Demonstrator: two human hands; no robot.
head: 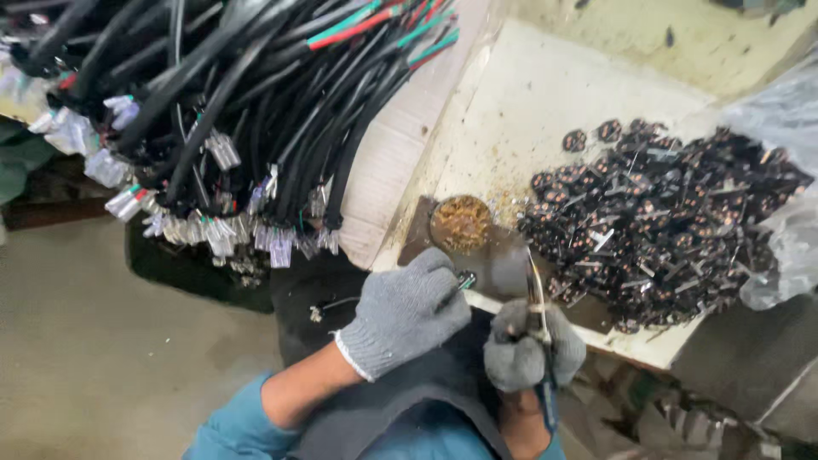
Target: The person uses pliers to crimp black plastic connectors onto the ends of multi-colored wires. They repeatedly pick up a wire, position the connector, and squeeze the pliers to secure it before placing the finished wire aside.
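My left hand [405, 311], in a grey knit glove, is closed around a thin black cable end with a small metal tip [465, 278] sticking out by the fingers. My right hand [527, 347], also gloved in grey, grips blue-handled tweezers [537, 294] whose metal points reach up toward the cable tip. Both hands hover over a dark metal block [503, 264] that carries a round pot of brown, crusted paste [460, 223].
A thick bundle of black cables [247, 111] with clear-sleeved metal terminals hangs at upper left. A heap of small black round parts with copper ends [665, 217] lies on the stained cream work surface [545, 111]. Clear plastic bag [784, 170] sits at right.
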